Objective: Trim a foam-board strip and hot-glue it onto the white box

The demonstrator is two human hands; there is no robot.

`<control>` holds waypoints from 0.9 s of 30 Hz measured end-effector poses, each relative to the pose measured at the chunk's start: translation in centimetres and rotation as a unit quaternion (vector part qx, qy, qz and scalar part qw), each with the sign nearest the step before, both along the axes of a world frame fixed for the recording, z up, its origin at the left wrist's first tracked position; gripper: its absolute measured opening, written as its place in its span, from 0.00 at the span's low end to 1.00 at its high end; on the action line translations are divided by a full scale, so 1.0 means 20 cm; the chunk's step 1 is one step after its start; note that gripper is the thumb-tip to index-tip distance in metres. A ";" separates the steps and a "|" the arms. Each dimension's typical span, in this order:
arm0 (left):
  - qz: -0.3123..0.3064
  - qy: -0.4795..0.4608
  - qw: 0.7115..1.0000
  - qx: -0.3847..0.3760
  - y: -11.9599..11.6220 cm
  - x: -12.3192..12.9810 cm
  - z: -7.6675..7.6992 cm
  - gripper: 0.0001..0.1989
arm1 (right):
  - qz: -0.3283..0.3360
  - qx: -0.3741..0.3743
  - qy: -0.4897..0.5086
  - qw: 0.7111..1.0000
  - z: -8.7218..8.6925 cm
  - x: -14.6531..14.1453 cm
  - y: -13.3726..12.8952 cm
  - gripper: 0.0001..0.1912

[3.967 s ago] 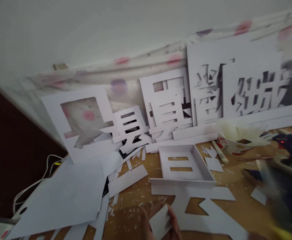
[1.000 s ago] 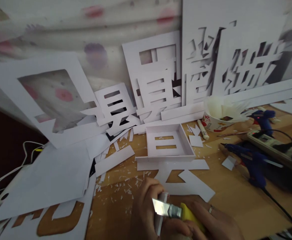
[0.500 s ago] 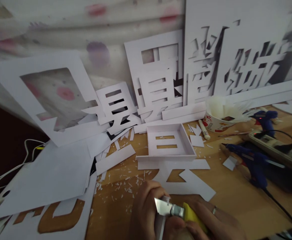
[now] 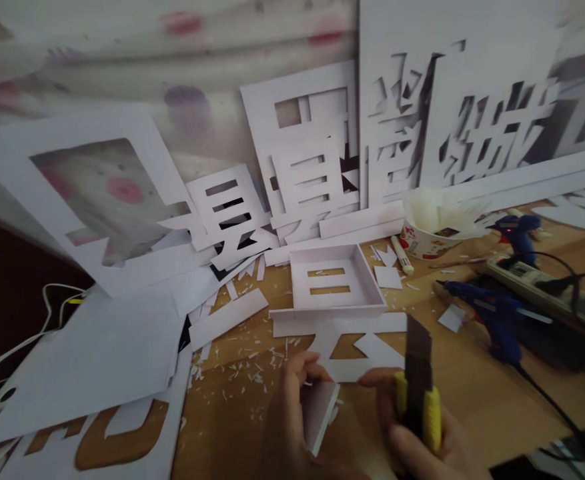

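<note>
While left hand (image 4: 292, 417) pinches white piece (image 4: 321, 412) over tabletop (image 4: 225, 427), right hand's (image 4: 412, 445) fingers wrap cutter (image 4: 419, 393), blade pointing up, apart from piece; wise to brace piece firmly, left fingers clear of blade.

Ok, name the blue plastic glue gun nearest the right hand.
The blue plastic glue gun in front of the beige power strip; the other blue gun, showing a red light, sits farther from the right hand.
</note>
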State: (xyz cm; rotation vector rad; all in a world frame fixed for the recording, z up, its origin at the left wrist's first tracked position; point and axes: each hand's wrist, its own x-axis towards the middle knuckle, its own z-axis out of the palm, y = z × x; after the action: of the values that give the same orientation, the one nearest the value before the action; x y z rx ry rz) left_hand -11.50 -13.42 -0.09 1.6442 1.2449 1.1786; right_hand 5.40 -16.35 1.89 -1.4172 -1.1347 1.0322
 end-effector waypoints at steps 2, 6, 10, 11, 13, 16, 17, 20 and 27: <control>0.012 0.018 1.000 0.005 -0.04 0.01 -0.02 0.54 | 0.001 -0.033 0.024 0.999 0.01 -0.06 0.02 0.24; 0.053 0.047 0.996 0.048 -0.09 0.05 -0.04 0.46 | -0.027 -0.043 0.041 0.998 0.02 -0.12 0.03 0.21; 0.067 0.060 0.989 0.122 -0.06 0.10 -0.02 0.41 | -0.046 -0.003 0.053 0.998 0.04 -0.13 0.02 0.18; 0.056 0.057 0.986 0.144 -0.05 0.11 0.00 0.40 | -0.067 0.009 0.059 0.996 0.04 -0.13 0.02 0.18; 0.008 0.047 0.984 0.171 -0.01 0.11 0.03 0.34 | -0.117 0.000 0.099 0.988 0.03 -0.13 0.02 0.20; -0.052 0.039 0.988 0.141 0.03 0.09 0.06 0.18 | -0.166 -0.070 0.199 0.963 0.00 -0.12 0.01 0.24; -0.060 0.035 0.989 0.127 0.04 0.07 0.07 0.13 | -0.174 -0.089 0.220 0.956 -0.02 -0.11 0.01 0.25; -0.093 0.041 0.987 0.128 0.05 0.03 0.07 0.17 | -0.155 -0.080 0.209 0.962 -0.05 -0.07 0.00 0.25; -0.007 0.024 0.994 0.108 -0.03 0.04 0.04 0.12 | -0.017 0.109 -0.133 0.985 0.03 -0.03 0.02 0.17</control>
State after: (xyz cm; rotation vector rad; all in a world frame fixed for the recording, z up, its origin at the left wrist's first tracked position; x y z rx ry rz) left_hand -10.68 -14.11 0.73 1.8463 1.1664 1.3099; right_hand 4.85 -15.92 2.45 -1.4187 -1.3667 0.6834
